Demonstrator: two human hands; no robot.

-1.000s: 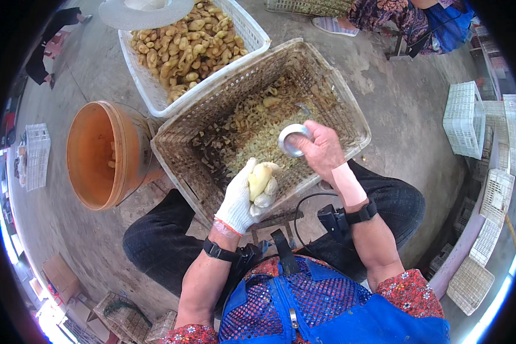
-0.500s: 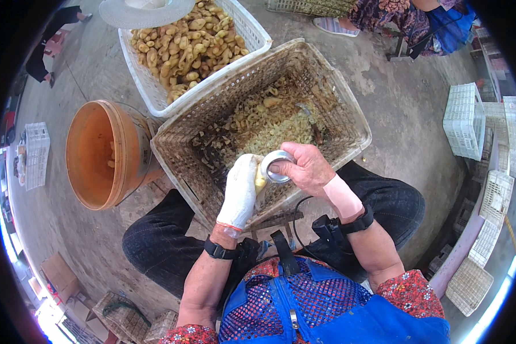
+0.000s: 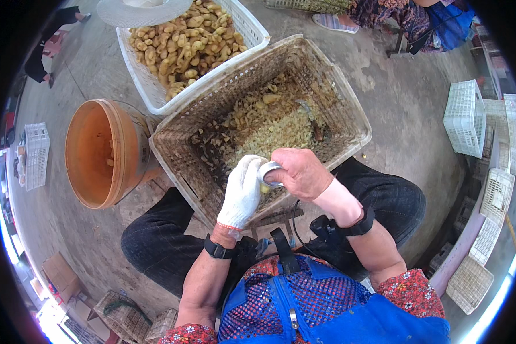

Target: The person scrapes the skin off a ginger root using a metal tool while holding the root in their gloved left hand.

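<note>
My left hand, in a white knit glove, is closed round a pale yellow piece of ginger, mostly hidden by my fingers. My bare right hand grips a short, shiny metal ring with its thumb in the opening, held against the ginger. Both hands are over the near edge of a soiled plastic crate. Wet pale peelings and scraps cover its bottom, with a larger ginger piece among them.
A white crate heaped with ginger adjoins the far left side. An orange bucket with a few pieces inside stands left. A wide-brimmed hat overlaps the heap. Stacked crates line the right; another person's foot shows beyond.
My right hand has turned over the ring and moved slightly down, covering more of it. My left hand still holds the ginger, now less visible.
</note>
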